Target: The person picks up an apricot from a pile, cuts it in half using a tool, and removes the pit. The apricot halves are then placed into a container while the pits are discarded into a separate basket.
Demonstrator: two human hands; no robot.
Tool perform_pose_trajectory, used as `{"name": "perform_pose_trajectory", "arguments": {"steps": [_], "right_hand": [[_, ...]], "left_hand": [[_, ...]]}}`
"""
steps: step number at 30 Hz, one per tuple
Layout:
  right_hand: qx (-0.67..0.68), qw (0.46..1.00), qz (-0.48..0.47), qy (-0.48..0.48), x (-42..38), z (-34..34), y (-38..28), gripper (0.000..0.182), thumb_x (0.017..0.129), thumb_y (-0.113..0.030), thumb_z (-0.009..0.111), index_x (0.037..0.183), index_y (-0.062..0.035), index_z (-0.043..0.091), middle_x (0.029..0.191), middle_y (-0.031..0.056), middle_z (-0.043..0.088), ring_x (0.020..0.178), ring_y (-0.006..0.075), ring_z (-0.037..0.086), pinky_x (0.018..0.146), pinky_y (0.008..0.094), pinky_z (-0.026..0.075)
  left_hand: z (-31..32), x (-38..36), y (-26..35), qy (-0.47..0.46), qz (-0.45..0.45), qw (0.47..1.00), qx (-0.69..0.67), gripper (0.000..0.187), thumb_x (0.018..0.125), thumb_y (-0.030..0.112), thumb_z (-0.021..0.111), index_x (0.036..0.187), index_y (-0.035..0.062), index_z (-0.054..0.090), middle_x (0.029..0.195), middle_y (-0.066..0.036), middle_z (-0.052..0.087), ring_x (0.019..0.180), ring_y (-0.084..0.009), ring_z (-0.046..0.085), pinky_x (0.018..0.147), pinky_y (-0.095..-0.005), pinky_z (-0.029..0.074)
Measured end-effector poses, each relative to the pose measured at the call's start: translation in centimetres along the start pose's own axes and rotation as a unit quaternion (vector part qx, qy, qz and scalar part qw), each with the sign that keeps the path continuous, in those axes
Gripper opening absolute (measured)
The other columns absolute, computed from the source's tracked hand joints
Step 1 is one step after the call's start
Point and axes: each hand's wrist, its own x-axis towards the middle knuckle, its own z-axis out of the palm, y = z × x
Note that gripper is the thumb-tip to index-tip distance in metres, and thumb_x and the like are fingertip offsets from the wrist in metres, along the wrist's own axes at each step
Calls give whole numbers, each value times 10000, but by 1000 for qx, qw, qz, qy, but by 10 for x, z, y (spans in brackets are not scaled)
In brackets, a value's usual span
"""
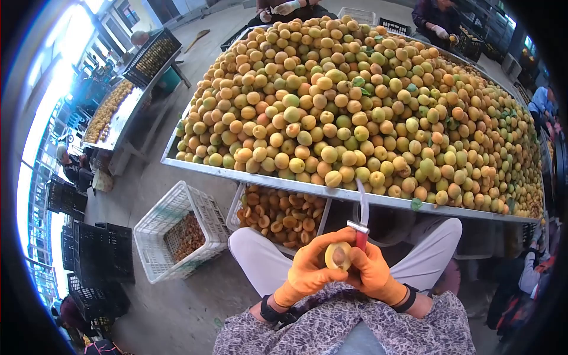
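Note:
In an orange glove, my left hand point(309, 271) grips an apricot point(332, 260) whose cut face, with the brown pit showing, is turned up toward me. My right hand point(376, 277), gloved in orange too, is closed around the red handle of a knife point(361, 238) with a pale curved blade pointing away from me. The thumb of that hand rests against the apricot. Both hands are close together above my lap. Just beyond them rises a large heap of whole apricots point(307, 112) on a metal-edged table point(266, 179).
Under the table edge, a crate of apricot halves point(281, 218) stands left of my knees. Beside it, a white crate point(155, 251) holds brown pits. Black crates point(97, 254) are stacked farther left. Co-workers with gloved hands point(286, 7) sit across the heap.

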Motion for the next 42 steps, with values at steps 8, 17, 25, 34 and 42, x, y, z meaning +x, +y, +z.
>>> {"name": "perform_pose_trajectory", "arguments": {"steps": [8,17,25,34,42], "right_hand": [[58,963,-238,-115,0,0,-52,467,937,-456,581,688,-107,395,607,13,378,460,114,347,432,252,336],[-19,932,-307,-194,25,6,-38,542,947,-518,513,676,-53,444,781,92,455,697,207,550,665,357,492],[-56,917,-372,-134,21,11,-31,536,937,-540,499,678,-81,405,757,51,413,604,179,462,635,343,472],[-65,935,-314,-153,19,8,-25,530,931,-492,561,627,-96,380,692,48,424,588,173,450,594,327,404],[-191,939,-260,-118,27,-16,-17,493,965,-434,532,645,-67,452,769,65,494,662,166,470,639,293,395]], "left_hand": [[1,5,6,-17,-104,989,-100,700,920,680,403,1128,26,537,799,-94,589,681,-168,578,543,-255,443],[27,8,12,-10,-204,979,3,924,838,833,124,1009,49,583,706,-60,608,507,-108,505,446,-211,357],[31,11,9,23,-206,978,14,837,901,766,175,948,37,583,675,-52,579,522,-97,485,456,-224,352],[32,7,-12,76,-81,992,62,678,1006,579,253,745,21,534,563,-33,493,515,-98,390,497,-257,322],[36,19,-13,96,-206,973,36,665,966,663,258,818,70,520,580,5,486,496,-82,434,444,-227,302]]}}
